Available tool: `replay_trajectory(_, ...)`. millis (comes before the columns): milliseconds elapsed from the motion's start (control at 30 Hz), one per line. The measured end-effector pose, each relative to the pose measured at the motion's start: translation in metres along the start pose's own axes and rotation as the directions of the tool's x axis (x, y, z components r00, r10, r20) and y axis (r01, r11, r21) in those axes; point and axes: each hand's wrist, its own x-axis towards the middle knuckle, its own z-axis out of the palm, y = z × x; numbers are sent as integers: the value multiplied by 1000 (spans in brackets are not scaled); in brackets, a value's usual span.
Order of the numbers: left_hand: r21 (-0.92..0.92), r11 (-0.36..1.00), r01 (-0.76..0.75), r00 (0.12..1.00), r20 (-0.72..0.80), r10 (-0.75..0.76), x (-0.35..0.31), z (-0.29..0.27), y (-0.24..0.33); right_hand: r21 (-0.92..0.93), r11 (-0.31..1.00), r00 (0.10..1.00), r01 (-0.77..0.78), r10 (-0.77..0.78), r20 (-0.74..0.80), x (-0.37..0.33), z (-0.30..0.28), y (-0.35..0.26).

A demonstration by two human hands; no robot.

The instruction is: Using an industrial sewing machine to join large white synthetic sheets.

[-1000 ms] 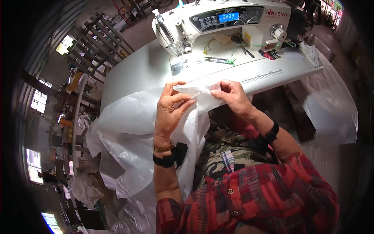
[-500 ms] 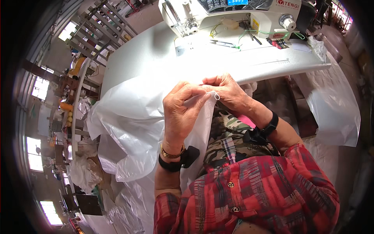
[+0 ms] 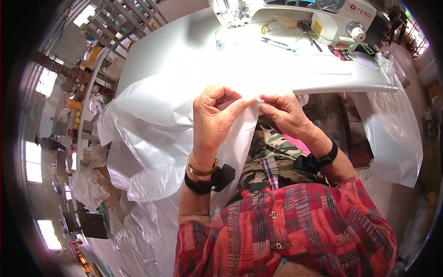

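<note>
A large translucent white plastic sheet (image 3: 152,138) drapes over the table's front edge and hangs down on the left. My left hand (image 3: 216,113) pinches its edge between thumb and fingers, close to a corner. On the other side of that corner, my right hand (image 3: 287,113) is closed in a pinch on the same sheet. A small white curl of the edge (image 3: 260,99) shows between the two sets of fingertips. Both hands are just in front of the sewing table (image 3: 152,60), below the white sewing machine (image 3: 318,23).
Thread snips (image 3: 276,44), green thread and a plaid fabric scrap (image 3: 340,53) lie beside the machine. More plastic sheeting (image 3: 394,134) hangs at the right. Metal racks (image 3: 122,23) stand at the far left, and crumpled plastic (image 3: 90,184) lies at the left.
The fingertips have shifted slightly right and up with the sheet's corner. The small white loop that stood out at the edge is now mostly between the fingers. The view has shifted a little.
</note>
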Motion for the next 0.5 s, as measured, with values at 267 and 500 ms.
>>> replay_trajectory(267, -2, 1000, -14, 1000, -6, 14, -1, -2, -2, -447, 847, 957, 289, -260, 126, 0, 4, -41)
replay_trajectory(500, 115, 993, -19, 996, 88, 9, 1, -29, 17, -141, 953, 952, 269, -285, -112, -4, 12, -28)
